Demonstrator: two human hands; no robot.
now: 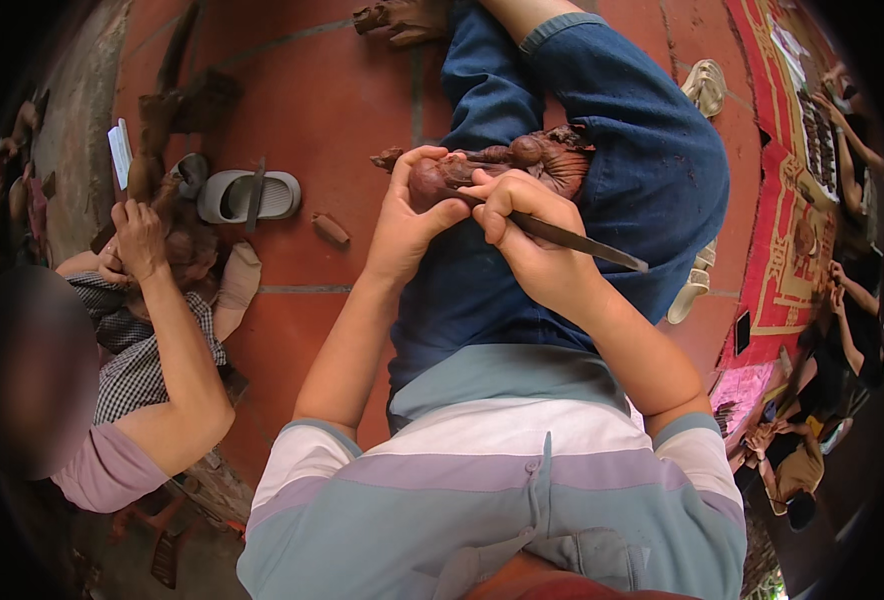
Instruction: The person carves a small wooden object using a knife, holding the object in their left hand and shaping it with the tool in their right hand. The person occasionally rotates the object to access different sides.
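Clay, reddish-brown and shaped into a small figure, rests on the person's raised knee in blue denim trousers, at the middle of the view and a little toward the far side. The left hand is closed around the near left end of the clay figure, thumb over its top and fingers curled beneath. The right hand is shut on a slim dark modelling tool; the tool's far end meets the figure's surface by the fingertips, and its handle runs out to the right over the denim.

Beneath lies a floor of reddish-brown tiles. On it, to the left, lies a grey slipper, with a small brown clay lump just to its right. Farther left a second person in a checked shirt works with both hands on another dark clay piece. A pale sandal lies at the far right, beside a red patterned mat where other people sit. The person wears a striped shirt of pale blue, white and lilac bands.
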